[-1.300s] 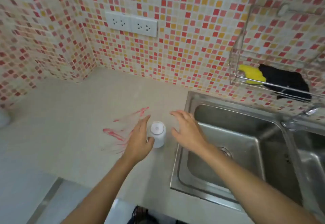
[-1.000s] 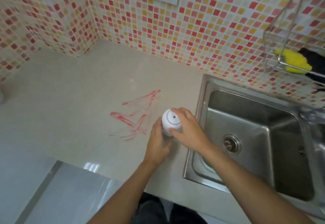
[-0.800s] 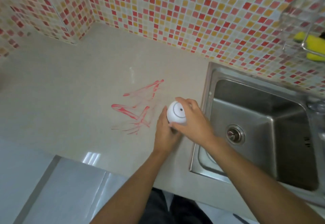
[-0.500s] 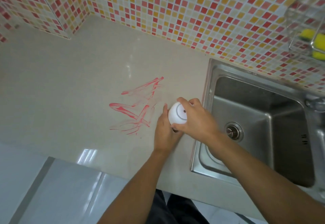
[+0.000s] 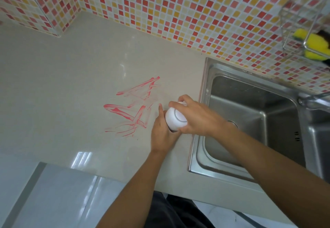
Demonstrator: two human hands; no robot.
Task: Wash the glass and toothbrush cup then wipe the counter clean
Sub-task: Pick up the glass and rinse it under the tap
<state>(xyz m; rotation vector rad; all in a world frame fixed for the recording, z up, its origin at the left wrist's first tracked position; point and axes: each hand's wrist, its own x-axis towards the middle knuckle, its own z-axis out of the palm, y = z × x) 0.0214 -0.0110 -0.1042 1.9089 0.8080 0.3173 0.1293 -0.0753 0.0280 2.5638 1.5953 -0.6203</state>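
Note:
A white toothbrush cup (image 5: 174, 120) stands upside down on the beige counter (image 5: 62, 84), just left of the sink rim. My left hand (image 5: 161, 133) grips its lower part from the left, fingers curled round it. My right hand (image 5: 198, 117) wraps over its top and right side, thumb and fingers curled on it. Red smears (image 5: 133, 108) mark the counter directly left of the cup. No glass is in view.
A steel sink (image 5: 250, 120) lies to the right, its tap (image 5: 310, 101) at the far right edge. A wire rack (image 5: 307, 31) on the tiled wall holds a yellow sponge (image 5: 316, 44). The counter's front edge runs below my arms.
Both hands went from hovering open beside the cup to gripping it. The camera has tilted down and moved closer; the cup has stayed in about the same spot.

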